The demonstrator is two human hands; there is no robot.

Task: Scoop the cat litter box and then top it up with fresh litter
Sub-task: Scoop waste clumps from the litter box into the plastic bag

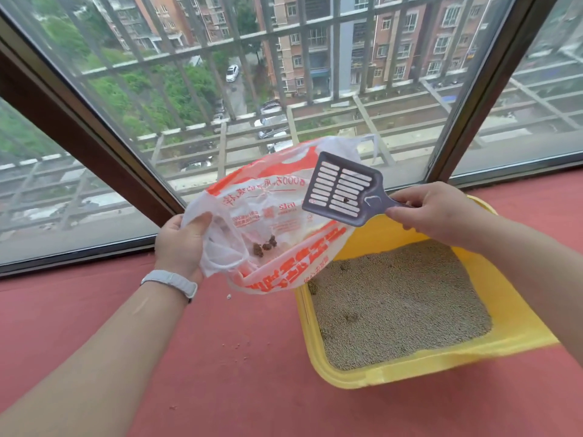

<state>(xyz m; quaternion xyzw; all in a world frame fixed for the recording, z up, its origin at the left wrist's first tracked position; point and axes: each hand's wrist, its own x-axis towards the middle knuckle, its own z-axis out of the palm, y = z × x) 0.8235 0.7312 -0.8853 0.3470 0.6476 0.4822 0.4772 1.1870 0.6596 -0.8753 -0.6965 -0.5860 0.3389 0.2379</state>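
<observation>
I see the grey slotted plastic litter scoop [342, 192] held in the air above the far left corner of the box, its long axis running from the handle at the right to the blade at the upper left, so the blade points toward the window. Its slotted face is turned up toward me, and one small dark crumb sits on a slot near the handle. My right hand [432, 212] pinches the handle's end, thumb on the near side and fingers curled over the far side. The blade hangs over the mouth of the white and orange printed plastic bag [274, 222], where a few brown clumps [264, 246] lie in the bag's lower fold. My left hand [181, 244] grips the bag's near left edge, fingers curled around the bunched film, with a white band [170, 280] at the wrist. Below and to the right sits the yellow plastic litter box [492, 345], filled with beige granular litter [397, 304], on the red floor [157, 357] beside the barred window [284, 74].
</observation>
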